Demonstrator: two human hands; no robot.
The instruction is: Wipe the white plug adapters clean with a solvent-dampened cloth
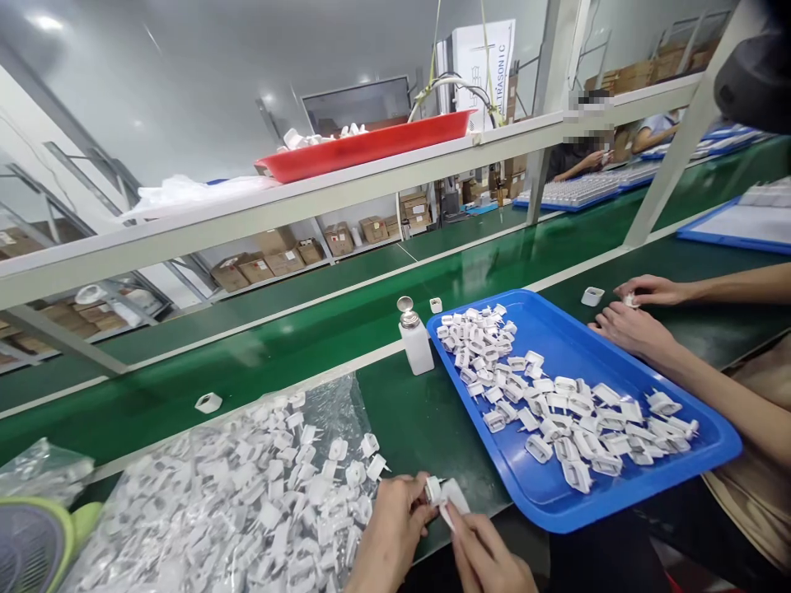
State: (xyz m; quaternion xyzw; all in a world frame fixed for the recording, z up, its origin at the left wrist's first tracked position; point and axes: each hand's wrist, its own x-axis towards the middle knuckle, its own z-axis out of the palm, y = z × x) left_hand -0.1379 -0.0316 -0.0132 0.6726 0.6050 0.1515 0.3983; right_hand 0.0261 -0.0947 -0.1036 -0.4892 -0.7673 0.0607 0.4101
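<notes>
At the bottom centre, my left hand [392, 527] pinches a small white plug part [433, 491]. My right hand [488, 552], close beside it, has its fingers closed on a white cloth-like piece [456, 497], which touches the plug part. Left of my hands, many white plug parts [265, 494] lie heaped on clear plastic. To the right is a blue tray [537, 515] with many white plug housings [568, 412]. A white bottle with a metal top [417, 346] stands between heap and tray.
Another person's hands [643, 317] work beyond the tray's right side, near a white housing [592, 296]. A green conveyor belt [339, 329] runs behind the bench. A red tray [371, 148] sits on the overhead shelf. A green-rimmed basket [37, 535] is at lower left.
</notes>
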